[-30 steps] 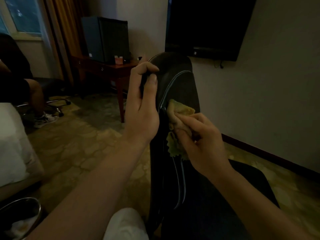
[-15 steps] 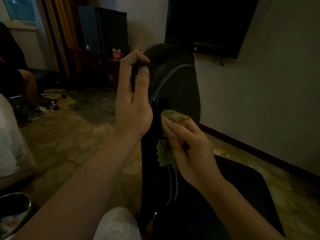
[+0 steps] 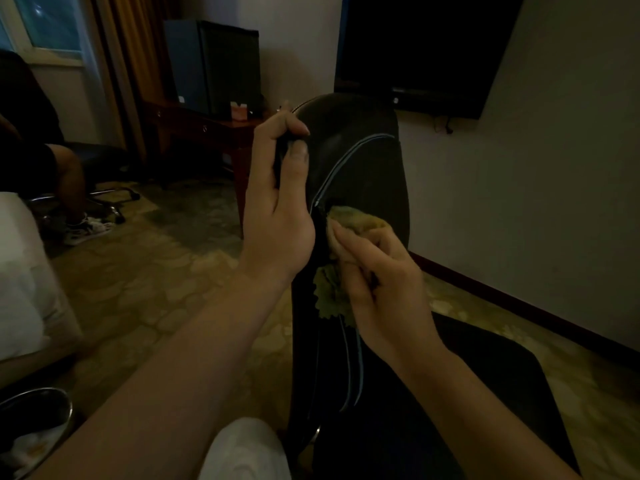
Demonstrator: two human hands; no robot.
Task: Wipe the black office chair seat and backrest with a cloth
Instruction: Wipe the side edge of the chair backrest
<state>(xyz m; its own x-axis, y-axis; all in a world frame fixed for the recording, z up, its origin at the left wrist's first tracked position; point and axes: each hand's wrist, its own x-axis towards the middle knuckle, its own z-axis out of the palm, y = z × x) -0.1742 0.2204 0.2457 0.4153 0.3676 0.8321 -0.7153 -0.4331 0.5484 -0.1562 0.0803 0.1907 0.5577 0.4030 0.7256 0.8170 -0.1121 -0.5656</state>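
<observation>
The black office chair stands in front of me, its backrest (image 3: 360, 161) upright with pale stitched piping down the middle. Its seat (image 3: 485, 393) spreads out at the lower right. My left hand (image 3: 277, 209) grips the backrest's left edge near the top, thumb and fingers pinched around it. My right hand (image 3: 377, 282) presses a bunched yellow-green cloth (image 3: 356, 223) against the front of the backrest, just right of the piping. A scalloped corner of the cloth hangs below my fingers.
A metal bowl (image 3: 38, 414) with something pale inside sits at the lower left. A seated person's leg (image 3: 69, 181) and another chair are at the far left. A wooden desk (image 3: 207, 129) stands behind, a wall-mounted TV (image 3: 426, 46) above. Patterned carpet (image 3: 156, 271) surrounds the chair.
My right hand and the cloth slid a short way down the backrest, then held about level. My left hand kept its grip on the edge. The view shifted slightly.
</observation>
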